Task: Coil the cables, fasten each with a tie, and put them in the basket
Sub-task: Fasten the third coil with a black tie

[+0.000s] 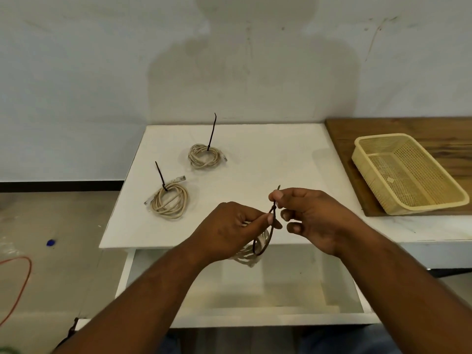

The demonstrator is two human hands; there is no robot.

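The white table stretches away beyond the fingers, and off to the right of them a wooden board carries the yellow basket, well apart from both hands and with nothing in it but a small pale tag whose face is too small to read. No brand or writing can be made out on anything here. Past the left fingers lie two coils already tied: the near coil with its black tie tail sticking up, and the far coil likewise. The left hand is closed around a third coil, which hangs below its fingers, mostly hidden behind the hand so that only a few pale loops show. A black tie loops round those loops and rises between the two hands. The right hand pinches the tie's upper end between thumb and forefinger, the tip poking just above them; its other fingers are curled loose. The left thumb and forefinger meet the tie just below that pinch. Whether the tie's head is locked cannot be told.
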